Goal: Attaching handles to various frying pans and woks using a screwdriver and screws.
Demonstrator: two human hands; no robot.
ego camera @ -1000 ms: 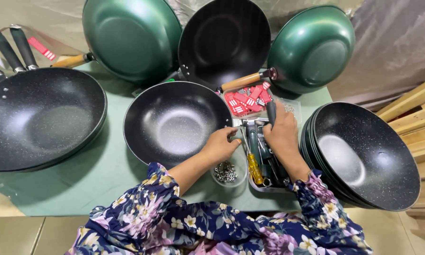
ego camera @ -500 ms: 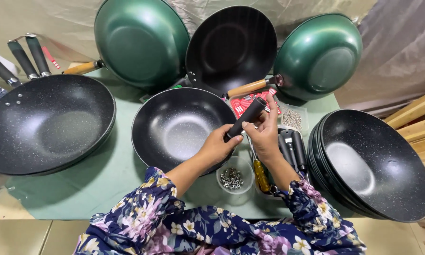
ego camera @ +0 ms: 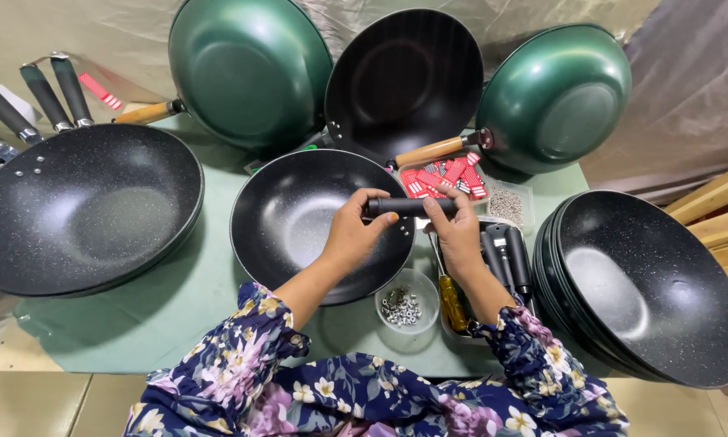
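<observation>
A black pan handle [ego camera: 408,206] lies level in the air between both hands, above the right rim of a black speckled wok [ego camera: 299,222]. My left hand [ego camera: 352,235] grips the handle's left end. My right hand [ego camera: 457,231] grips its right end. Just below the hands a small clear bowl of metal nuts and washers [ego camera: 404,303] sits on the green mat. More black handles [ego camera: 510,255] and a yellow-handled screwdriver [ego camera: 453,301] lie in a tray by my right wrist.
A stack of black woks [ego camera: 651,291] stands at the right, a large black wok [ego camera: 80,210] at the left. Two green woks [ego camera: 246,69] [ego camera: 554,97] and a black one [ego camera: 404,81] lean at the back. Red tags [ego camera: 441,176] and a box of small parts [ego camera: 506,204] lie behind the hands.
Both hands rose from the tray with a black handle. They now hold it level over the wok's rim, the left hand having shifted to its left end.
</observation>
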